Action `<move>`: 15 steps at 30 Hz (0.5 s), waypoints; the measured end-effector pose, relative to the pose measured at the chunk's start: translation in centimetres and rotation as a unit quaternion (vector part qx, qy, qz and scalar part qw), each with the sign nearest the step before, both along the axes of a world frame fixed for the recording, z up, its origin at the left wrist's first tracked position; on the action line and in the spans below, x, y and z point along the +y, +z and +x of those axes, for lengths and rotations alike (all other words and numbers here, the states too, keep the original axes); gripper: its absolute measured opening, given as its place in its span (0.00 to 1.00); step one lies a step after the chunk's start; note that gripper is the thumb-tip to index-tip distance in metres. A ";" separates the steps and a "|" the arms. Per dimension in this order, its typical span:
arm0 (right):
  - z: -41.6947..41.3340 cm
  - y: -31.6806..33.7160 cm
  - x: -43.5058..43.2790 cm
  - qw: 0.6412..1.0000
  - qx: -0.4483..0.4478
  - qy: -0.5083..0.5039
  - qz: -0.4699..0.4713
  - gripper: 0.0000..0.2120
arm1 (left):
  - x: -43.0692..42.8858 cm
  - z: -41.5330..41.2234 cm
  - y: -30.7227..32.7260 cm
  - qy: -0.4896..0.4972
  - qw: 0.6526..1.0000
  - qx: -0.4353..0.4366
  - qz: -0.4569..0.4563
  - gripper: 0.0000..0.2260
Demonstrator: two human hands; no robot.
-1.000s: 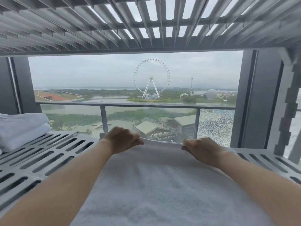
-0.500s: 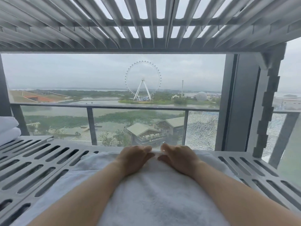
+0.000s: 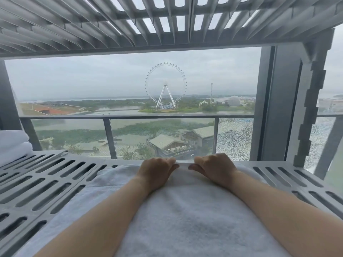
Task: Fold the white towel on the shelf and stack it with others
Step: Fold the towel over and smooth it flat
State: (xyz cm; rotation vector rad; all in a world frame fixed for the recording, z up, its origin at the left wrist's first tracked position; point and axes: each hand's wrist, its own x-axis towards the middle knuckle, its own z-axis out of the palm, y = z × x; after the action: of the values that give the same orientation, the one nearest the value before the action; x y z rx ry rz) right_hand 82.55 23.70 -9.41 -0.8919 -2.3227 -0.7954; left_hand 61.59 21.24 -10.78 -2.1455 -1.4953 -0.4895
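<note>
A white towel (image 3: 185, 212) lies spread on the grey slotted shelf (image 3: 46, 179), running from the near edge to the back. My left hand (image 3: 156, 169) and my right hand (image 3: 215, 167) rest side by side at the towel's far edge, near its middle. On both hands the fingers curl over that edge and the thumbs press on top. A small gap separates the two hands. A stack of folded white towels (image 3: 13, 143) sits at the far left of the shelf, partly cut off by the frame.
Another slotted shelf (image 3: 111, 21) hangs close overhead. A dark upright post (image 3: 274, 108) stands at the back right, with a stepped rack bracket beside it. Behind the shelf is a window with a railing.
A second ago my hands were wide apart on the towel's far edge. They slid together toward the middle and now sit almost touching. The view has shifted right, so the folded stack is nearer the left border.
</note>
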 end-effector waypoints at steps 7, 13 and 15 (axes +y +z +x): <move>0.4 -0.7 0.1 0.998 -0.002 0.032 -0.061 0.04 | 0.1 0.0 0.0 -0.004 1.000 -0.006 -0.009 0.14; 3.9 -0.5 0.7 0.992 -0.013 0.012 -0.123 0.11 | -0.2 -0.1 0.0 -0.007 1.000 -0.011 -0.024 0.14; 5.1 -0.5 0.6 0.993 0.008 0.007 -0.114 0.12 | -0.2 0.1 0.0 -0.009 1.000 -0.012 -0.021 0.14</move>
State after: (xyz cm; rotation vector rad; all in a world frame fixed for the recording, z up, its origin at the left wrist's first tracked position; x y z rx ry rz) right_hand 87.64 24.30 -9.92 -0.9733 -2.4362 -0.5212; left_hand 61.70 21.04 -10.78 -2.1940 -1.5136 -0.4950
